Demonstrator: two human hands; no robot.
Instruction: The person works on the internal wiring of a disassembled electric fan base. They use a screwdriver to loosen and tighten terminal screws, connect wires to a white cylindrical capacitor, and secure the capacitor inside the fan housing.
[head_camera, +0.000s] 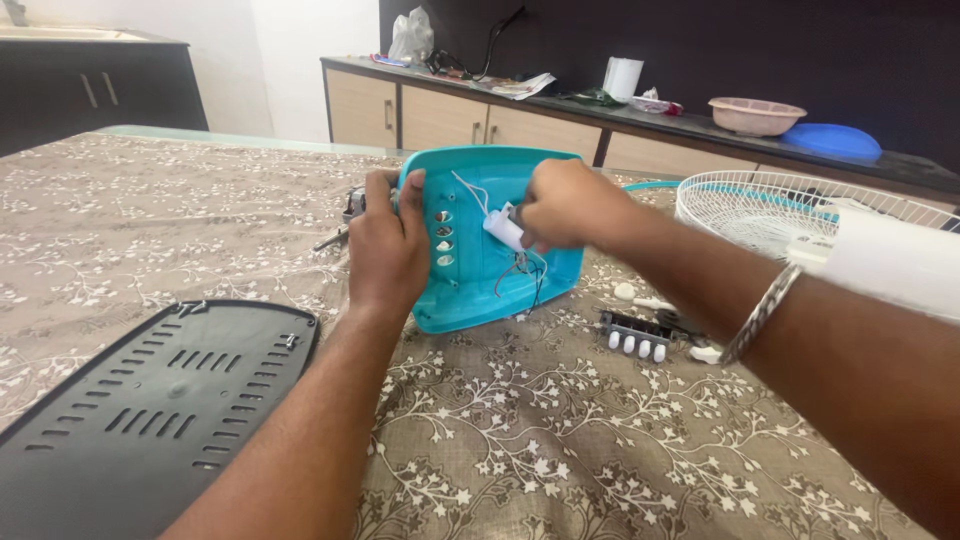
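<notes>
Near left: dark grey vented cover plate (150, 415) lies flat on the floral tablecloth (560, 440), closest to me and well apart from both of my hands; its long axis runs from near left to far right.

Left hand: my left hand (388, 250) is clamped on the left rim of the teal fan base shell (470, 290); thumb hooked over the edge beside the row of small oval button holes (444, 238); it props the shell tilted up with the open inside toward me.

Right hand: my right hand (565, 205) is closed, fingertips pinched on the far end of the white cylindrical capacitor (503, 229); it reaches in from the right, over the shell's right half.

Capacitor: sits inside the shell, just right of the button holes; its long axis slants from far right down to near left; thin wires (520, 270) trail from it toward the near rim.

Key relation: the capacitor lies between my two hands, touching the right and just beside the left; the right hand is the one on it.

Shell position: middle of the table, far of the cover plate.

Right of the shell: dark switch block with white push keys (634, 335) lies on the cloth, near my right forearm; white fan guard (790, 205) rests farther right.

Far: dark-topped counter (640, 115) with a pink basin (755, 115).
</notes>
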